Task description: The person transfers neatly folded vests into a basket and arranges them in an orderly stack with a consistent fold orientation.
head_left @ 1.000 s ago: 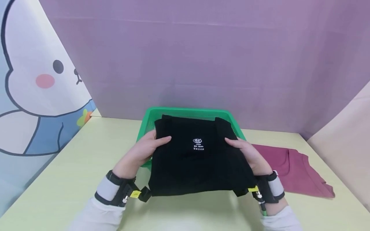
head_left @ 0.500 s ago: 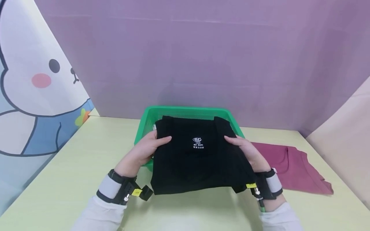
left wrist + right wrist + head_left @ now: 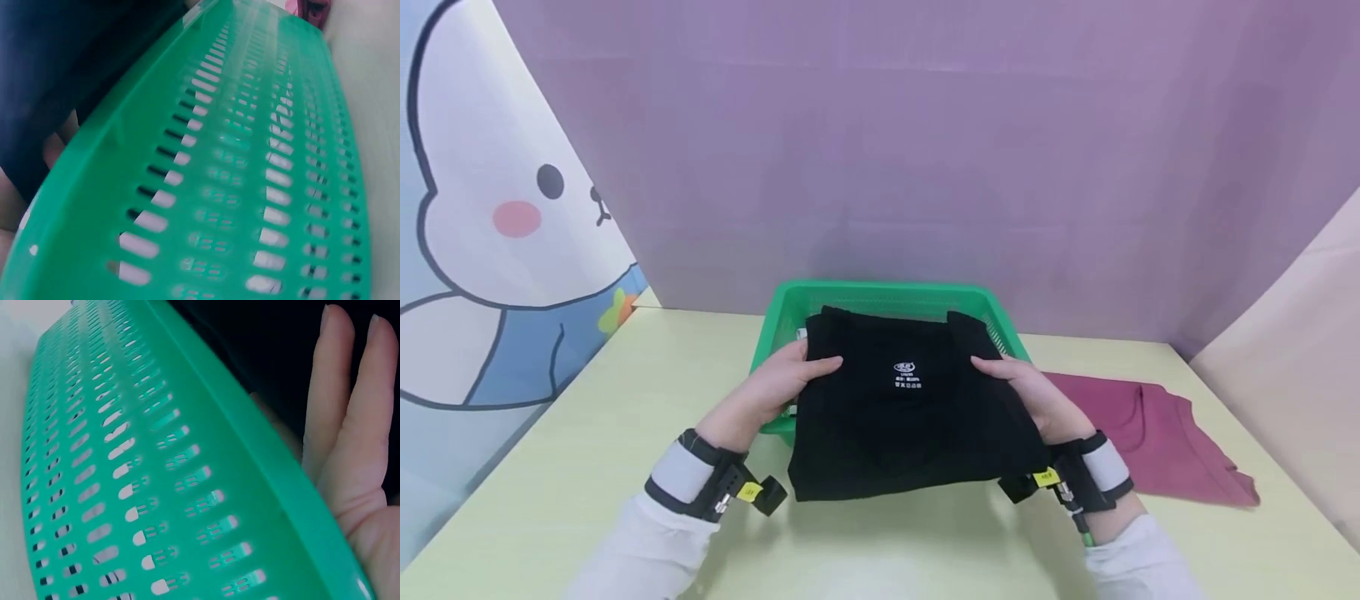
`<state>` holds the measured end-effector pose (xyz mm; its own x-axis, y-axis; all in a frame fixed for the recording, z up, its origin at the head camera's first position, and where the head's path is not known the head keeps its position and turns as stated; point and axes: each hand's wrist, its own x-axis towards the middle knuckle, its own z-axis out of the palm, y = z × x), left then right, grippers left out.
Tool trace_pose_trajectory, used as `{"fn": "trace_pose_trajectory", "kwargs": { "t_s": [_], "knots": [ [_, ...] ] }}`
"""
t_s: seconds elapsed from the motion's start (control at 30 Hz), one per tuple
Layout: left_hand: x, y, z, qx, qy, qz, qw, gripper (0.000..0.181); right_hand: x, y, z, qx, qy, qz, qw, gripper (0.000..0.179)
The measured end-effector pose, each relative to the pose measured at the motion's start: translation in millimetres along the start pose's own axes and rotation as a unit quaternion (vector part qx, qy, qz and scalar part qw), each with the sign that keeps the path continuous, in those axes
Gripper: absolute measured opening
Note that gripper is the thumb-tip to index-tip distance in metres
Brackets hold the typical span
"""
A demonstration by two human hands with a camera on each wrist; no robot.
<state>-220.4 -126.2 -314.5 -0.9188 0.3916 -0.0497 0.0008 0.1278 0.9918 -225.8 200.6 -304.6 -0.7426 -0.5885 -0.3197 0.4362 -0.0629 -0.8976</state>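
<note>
Status: both sets of fingers clamped on the black garment, one side each. Left fingers pinch its left side, left thumb on top; right fingers mirror that, right thumb on top. The rest of the left grip is under cloth or out of frame, so I can't give finger shape there. Right wrist view shows two fingers lying nearly straight against the dark fabric.

Garment looks folded, spans the gap between my two grips, white print facing up between my thumbs. Lower edge hangs toward me, nearer than my fingers.

Green basket sits directly under and just beyond my fingers; its far rim shows past the cloth. Can't tell if the cloth touches the near rim. Something whitish shows inside, just beside my left fingers; too small to identify.

Maroon garment lies flat on the table, right of my right fingers, not held.

Step in hand, my read: black garment held at the basket, not released. Next move calls for level fingers, near edge inside the rim, then thumbs off evenly; uneven release could skew the fold.
</note>
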Motion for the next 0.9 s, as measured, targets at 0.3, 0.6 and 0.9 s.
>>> {"fn": "trace_pose_trajectory", "kwargs": {
  "t_s": [0.3, 0.6, 0.9],
  "knots": [
    [11.8, 20.6, -11.5, 0.102, 0.008, -0.005, 0.9948, 0.039, 14.2, -12.3, -4.2, -0.064, -0.013, -0.025, 0.9975, 0.017],
    [26.2, 46.1, -19.5, 0.090, 0.006, -0.012, 0.9959, 0.039, 14.4, -44.4, 0.5, -0.104, 0.027, -0.027, 0.9938, 0.015],
    [42.9, 56.9, -24.1, 0.130, 0.029, -0.025, 0.9908, 0.042, 25.7, -63.0, -0.8, -0.158, 0.035, -0.023, 0.9865, 0.024]
  ]
}}
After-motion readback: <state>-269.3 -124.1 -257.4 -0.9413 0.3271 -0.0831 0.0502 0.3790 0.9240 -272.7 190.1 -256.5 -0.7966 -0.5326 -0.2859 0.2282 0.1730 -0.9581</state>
